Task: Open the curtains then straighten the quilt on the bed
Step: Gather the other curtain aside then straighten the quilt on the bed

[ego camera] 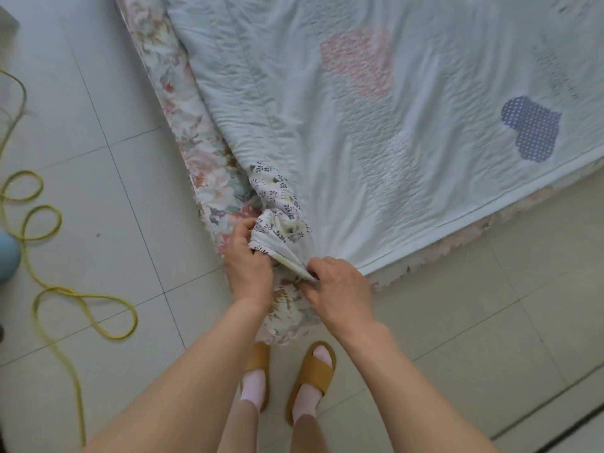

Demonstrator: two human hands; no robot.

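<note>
— Fingers (244, 227) of both hands are curled. What is gripped?
— The quilt (359, 125) corner is pinched by the left hand (250, 261) and the right hand (338, 287), over the bed (202, 178) corner.

Cropped: quilt (376, 125) at top and right, yellow cord (65, 290) at left and bottom, blue object (8, 256) at left, unidentifiable; left hand (248, 259) and right hand (340, 289) fingers (315, 266) partly buried in bunched quilt corner.

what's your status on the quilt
Left hand and right hand both grip quilt corner. Corner bunched, floral underside showing. Yellow cord on floor, left of feet.
</note>
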